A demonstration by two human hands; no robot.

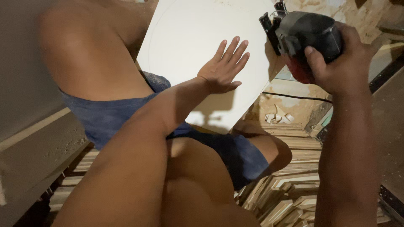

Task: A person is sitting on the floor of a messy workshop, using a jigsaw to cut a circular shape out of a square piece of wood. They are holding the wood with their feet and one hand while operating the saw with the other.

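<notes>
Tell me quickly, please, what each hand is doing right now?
Left hand: open, flat on the white board.
Right hand: closed around the power tool.

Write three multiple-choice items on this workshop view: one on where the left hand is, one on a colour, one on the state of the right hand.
1. Where is the left hand?
A. flat on the white board
B. on the power tool
C. on the floor

2. What colour are the shorts?
A. red
B. blue
C. white

3. How is the right hand?
A. open and empty
B. resting on a knee
C. closed around the power tool

Answers: 1 A, its spread fingers lie on the board; 2 B, the cloth over both thighs is blue; 3 C, the fingers wrap the tool's dark body at the board's edge.
</notes>
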